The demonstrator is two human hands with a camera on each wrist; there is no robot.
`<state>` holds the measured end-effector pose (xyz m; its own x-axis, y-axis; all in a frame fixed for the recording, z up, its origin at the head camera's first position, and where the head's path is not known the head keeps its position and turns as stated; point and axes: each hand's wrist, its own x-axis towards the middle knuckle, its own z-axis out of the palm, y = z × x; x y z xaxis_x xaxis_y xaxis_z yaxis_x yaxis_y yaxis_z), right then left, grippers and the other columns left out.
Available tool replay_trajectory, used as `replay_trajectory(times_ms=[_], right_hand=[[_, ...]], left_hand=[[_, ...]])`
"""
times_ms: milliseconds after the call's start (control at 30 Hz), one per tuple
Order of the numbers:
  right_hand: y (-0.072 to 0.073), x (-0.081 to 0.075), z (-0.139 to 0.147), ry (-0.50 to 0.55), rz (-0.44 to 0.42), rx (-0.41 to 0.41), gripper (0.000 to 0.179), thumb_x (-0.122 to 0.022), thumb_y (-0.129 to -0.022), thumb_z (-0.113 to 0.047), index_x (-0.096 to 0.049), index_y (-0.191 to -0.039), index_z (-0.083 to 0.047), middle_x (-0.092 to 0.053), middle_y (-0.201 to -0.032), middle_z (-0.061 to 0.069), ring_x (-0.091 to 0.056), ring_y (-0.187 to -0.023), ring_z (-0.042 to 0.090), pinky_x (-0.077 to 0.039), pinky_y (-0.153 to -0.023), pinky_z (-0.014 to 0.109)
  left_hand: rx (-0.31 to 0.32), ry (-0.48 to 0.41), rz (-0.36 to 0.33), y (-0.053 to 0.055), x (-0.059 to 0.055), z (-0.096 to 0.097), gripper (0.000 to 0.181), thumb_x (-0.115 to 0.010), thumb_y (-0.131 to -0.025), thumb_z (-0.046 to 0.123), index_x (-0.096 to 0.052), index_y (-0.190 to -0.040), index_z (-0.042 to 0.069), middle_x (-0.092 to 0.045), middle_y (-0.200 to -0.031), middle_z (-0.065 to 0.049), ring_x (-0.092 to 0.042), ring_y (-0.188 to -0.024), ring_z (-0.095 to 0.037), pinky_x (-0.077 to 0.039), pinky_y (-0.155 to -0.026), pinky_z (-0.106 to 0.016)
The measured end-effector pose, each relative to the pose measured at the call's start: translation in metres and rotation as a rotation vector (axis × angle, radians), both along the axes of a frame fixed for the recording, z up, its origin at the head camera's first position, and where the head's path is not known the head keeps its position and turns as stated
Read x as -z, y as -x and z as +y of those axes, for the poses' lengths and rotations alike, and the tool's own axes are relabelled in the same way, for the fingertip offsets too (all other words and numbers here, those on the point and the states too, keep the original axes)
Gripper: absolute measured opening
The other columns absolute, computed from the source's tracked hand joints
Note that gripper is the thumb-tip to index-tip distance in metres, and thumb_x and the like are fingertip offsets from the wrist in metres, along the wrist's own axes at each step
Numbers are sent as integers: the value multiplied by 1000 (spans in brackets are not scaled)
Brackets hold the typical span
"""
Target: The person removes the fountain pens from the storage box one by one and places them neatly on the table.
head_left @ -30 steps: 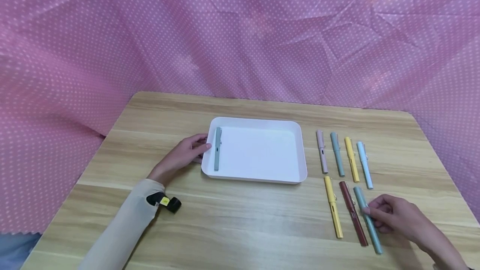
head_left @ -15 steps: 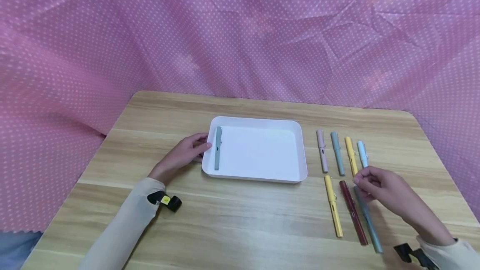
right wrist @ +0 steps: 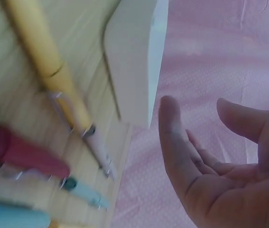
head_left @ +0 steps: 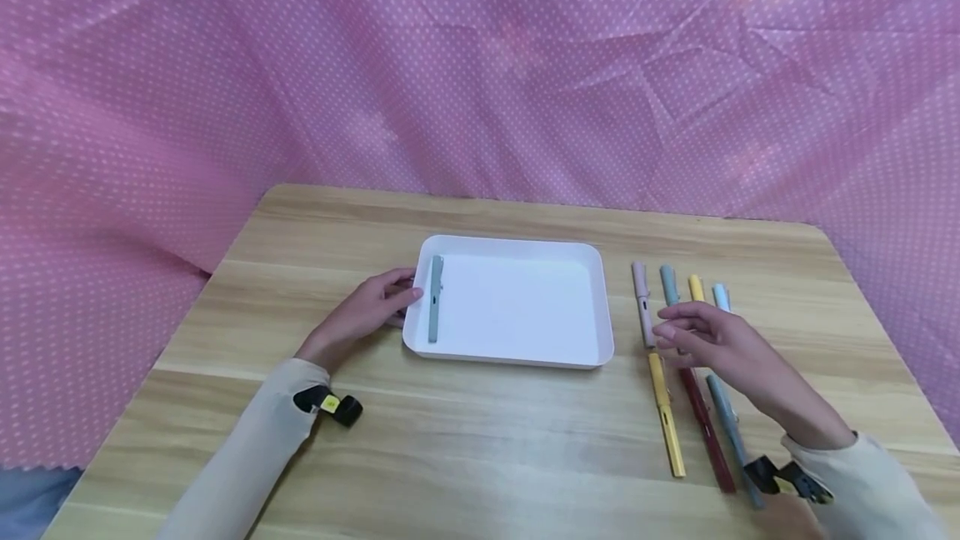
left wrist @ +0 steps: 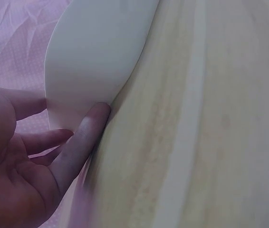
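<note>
In the head view my left hand (head_left: 367, 304) holds the left end of a white tray (head_left: 517, 361). The left wrist view shows the thumb at the rim and fingers against the outer wall of the tray (left wrist: 96, 57). Inside the tray, along its left side, lies a grey-green pen (head_left: 435, 298). My right hand (head_left: 731, 348) hovers over the pens with fingers loosely bent and nothing between them. Nearest it are a lilac pen (head_left: 642, 298), a yellow pen (head_left: 667, 423) and a dark red pen (head_left: 708, 440). The right wrist view shows thumb and fingers apart.
Behind and under my right hand lie a teal pen (head_left: 668, 276), another yellow pen (head_left: 696, 286) and a light blue pen (head_left: 721, 297). A second teal pen (head_left: 727, 415) lies beside the dark red one. A pink dotted cloth (head_left: 480, 65) hangs behind the wooden table (head_left: 480, 448).
My right hand has left the front teal pen and moved up and to the left, over the pens. My left hand and the tray stay put.
</note>
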<state>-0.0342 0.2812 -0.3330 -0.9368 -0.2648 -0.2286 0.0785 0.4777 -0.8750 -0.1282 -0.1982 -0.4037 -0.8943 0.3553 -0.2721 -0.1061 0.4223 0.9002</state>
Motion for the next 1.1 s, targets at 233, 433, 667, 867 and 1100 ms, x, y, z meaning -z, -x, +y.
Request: replay_trajectory(times_ms=[233, 433, 667, 867, 1100], right_hand=[[12, -7, -22, 27, -32, -6, 61, -60, -108, -32, -42, -149, 9, -58, -138, 31, -65, -117, 41, -61, -93, 41], [20, -12, -42, 34, -31, -33, 64, -62, -107, -31, -41, -150, 10, -56, -141, 30, -63, -121, 41, -60, -94, 41], [35, -15, -70, 115, -48, -95, 59, -64, -106, -21, -42, -147, 15, -55, -139, 34, -58, -127, 48, -58, -98, 41], [55, -15, -102, 110, -68, -158, 57, -64, -106, -19, -43, -145, 16, -58, -133, 33, -59, -125, 47, -59, -98, 40], [82, -15, -140, 134, -125, -173, 48, -63, -104, -7, -46, -142, 18, -61, -126, 30, -60, -122, 44, -60, -95, 39]], left_hand=[[3, -5, 6, 2, 1, 0, 61, -57, -109, 33, -37, -160, 6, -50, -152, -19, -60, -127, -33, -61, -94, -38], [3, -20, 2, 3, 3, -1, 61, -56, -109, 31, -36, -160, 4, -49, -152, -21, -60, -126, -35, -61, -92, -37], [0, -20, 6, 1, 4, -1, 59, -56, -110, 27, -36, -160, 1, -49, -151, -25, -62, -124, -37, -62, -91, -37], [-2, -14, 2, 2, 4, -2, 59, -55, -110, 26, -35, -160, 1, -49, -151, -25, -62, -124, -36, -62, -91, -37], [9, 2, 6, 1, 1, -3, 62, -56, -110, 29, -34, -160, 2, -48, -154, -23, -58, -130, -36, -59, -97, -39]])
